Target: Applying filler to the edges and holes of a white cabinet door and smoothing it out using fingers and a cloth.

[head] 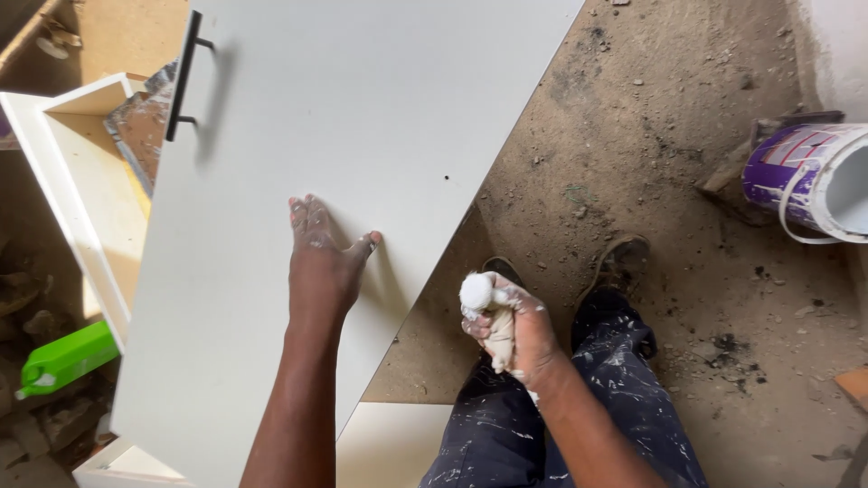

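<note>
Bottle [65, 360], green, lies on rubble far left, beside a white panel [298, 117] with a black handle [183, 74]. Left hand [318, 258] rests flat on panel, fingers spread, gripping nothing. Right hand [511, 330] clenches a rag [479, 298] above the knees; paint bucket [809, 181] far right.

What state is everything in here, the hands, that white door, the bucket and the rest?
Left hand: flat on the panel, paint-flecked.
Right hand: closed around the rag.
Rag: bunched, white-tipped.
White cabinet door: tilted, black handle attached.
Paint bucket: on its side, open.
Green bottle: lying down.
</note>
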